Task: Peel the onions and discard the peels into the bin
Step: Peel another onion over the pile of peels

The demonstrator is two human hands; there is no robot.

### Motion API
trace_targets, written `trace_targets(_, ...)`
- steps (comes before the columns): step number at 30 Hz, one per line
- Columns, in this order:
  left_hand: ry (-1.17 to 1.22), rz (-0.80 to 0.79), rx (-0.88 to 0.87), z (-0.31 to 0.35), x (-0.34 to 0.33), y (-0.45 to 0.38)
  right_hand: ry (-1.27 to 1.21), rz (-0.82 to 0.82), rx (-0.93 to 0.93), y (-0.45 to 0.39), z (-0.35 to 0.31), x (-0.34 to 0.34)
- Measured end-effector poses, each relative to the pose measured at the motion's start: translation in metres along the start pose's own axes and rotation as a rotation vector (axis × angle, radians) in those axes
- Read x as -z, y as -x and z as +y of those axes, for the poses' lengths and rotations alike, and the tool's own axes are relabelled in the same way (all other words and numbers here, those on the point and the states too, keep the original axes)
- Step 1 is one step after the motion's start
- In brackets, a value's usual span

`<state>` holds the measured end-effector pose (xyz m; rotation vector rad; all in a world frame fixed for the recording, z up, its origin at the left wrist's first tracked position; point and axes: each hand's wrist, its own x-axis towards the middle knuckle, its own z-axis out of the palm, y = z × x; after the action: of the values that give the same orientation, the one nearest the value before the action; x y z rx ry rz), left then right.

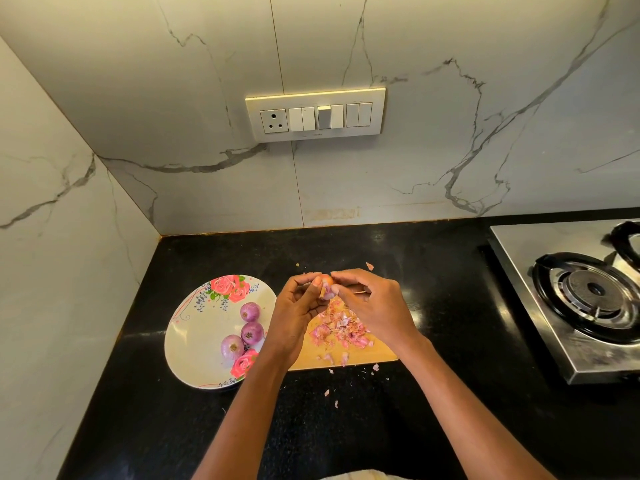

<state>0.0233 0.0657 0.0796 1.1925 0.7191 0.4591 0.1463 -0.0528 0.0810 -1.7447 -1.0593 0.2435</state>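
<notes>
A person peels a small onion (pixel 326 285) over a wooden board (pixel 377 351) on a black counter (pixel 346 427). The left hand (pixel 298 306) curls its fingers round the onion to steady it; the right hand (pixel 370 303) pinches at the skin, apparently to tear it away. Holding the onion above the board lets scraps drop onto the heap of peels (pixel 341 329) beneath, though a few lie scattered on the counter near the board. Three peeled onions (pixel 250 332) wait on a floral plate (pixel 194 341) to the left, kept apart from the waste. A stove (pixel 571 299) sits at right. No bin is in view.
</notes>
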Motion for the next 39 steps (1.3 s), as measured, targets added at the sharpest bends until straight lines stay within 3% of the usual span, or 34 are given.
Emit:
trace_targets(10,0.017,-0.006,0.012,0.000,0.001,0.002,0.037,0.012,0.001,0.001,0.004,0.001)
trace_targets(17,0.002,0.041,-0.013,-0.002,0.000,-0.001,-0.067,0.022,-0.058,0.004,-0.004,-0.002)
trace_targets(28,-0.091,0.064,-0.089,-0.003,-0.002,-0.004,0.082,0.114,0.023,0.003,-0.006,-0.008)
trace_targets(39,0.042,-0.032,-0.007,-0.001,0.004,0.001,0.138,0.161,-0.035,-0.008,0.009,-0.003)
